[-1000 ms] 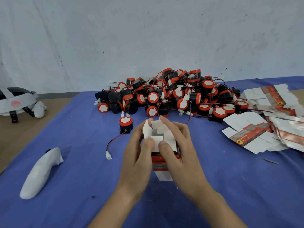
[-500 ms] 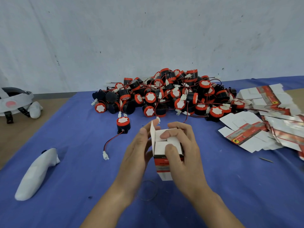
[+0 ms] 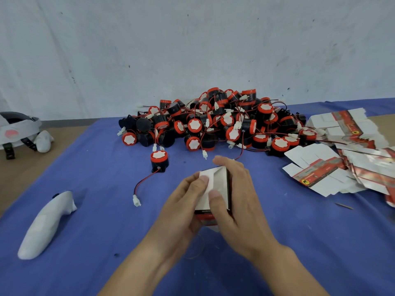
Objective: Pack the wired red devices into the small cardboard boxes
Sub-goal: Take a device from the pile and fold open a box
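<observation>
Worktop point(image 3: 299, 242) under a blue cloth carries everything here. Largest on it is the pile of wired red devices point(image 3: 213, 124), red-capped black cylinders tangled in thin red and black leads, heaped at the far side against the wall. To its right lie the flat box blanks point(image 3: 333, 174), white card with red printed panels, overlapping loosely. A white controller point(image 3: 47, 223) lies well apart at the near left.

In front of the pile, the left hand point(image 3: 181, 206) and right hand point(image 3: 241, 199) meet on one small cardboard box point(image 3: 215, 186), held just above the cloth. Each grip is closed on it: the left curls in from its side with the thumb on the white end flap, and the right wraps the far wall, its thumb pressing the same flap down. Whether anything is inside cannot be told.

A lone device point(image 3: 159, 161) stands upright just left of the hands, not touching them, and its lead trails toward the camera to a white connector point(image 3: 136, 202).

The step in hand looks like shutting one end of the box. Next would likely be tucking the flap fully home, then turning the box open end up. The lone device must then go in with its lead coiled, so that no wire is caught under the closing flaps.
</observation>
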Motion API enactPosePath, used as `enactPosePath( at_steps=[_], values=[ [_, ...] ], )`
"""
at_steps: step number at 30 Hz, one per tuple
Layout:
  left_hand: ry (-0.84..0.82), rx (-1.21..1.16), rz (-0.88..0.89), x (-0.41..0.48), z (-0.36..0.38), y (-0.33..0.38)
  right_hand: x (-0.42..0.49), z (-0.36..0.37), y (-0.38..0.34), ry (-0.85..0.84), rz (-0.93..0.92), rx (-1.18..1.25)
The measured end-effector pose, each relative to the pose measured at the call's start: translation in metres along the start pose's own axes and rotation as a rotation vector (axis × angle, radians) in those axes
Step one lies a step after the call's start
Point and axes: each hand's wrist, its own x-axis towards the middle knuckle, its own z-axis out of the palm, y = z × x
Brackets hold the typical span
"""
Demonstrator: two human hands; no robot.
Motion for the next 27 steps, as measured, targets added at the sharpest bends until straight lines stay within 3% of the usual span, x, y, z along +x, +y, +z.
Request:
enactPosePath(
  at_steps=[14,24,27],
  values=[
    [0.060,0.235,0.038,-0.002,-0.008,-0.006,-0.007,0.004,0.003,-0.101,-0.103,-0.113],
    [-0.003,-0.016,-0.015,0.000,-0.012,0.002,-0.005,0.004,0.004,-0.086,-0.068,-0.071],
    [0.048,-0.098,-0.043,0.005,-0.018,0.009,-0.003,0.001,0.007,-0.116,-0.022,-0.069]
  ],
)
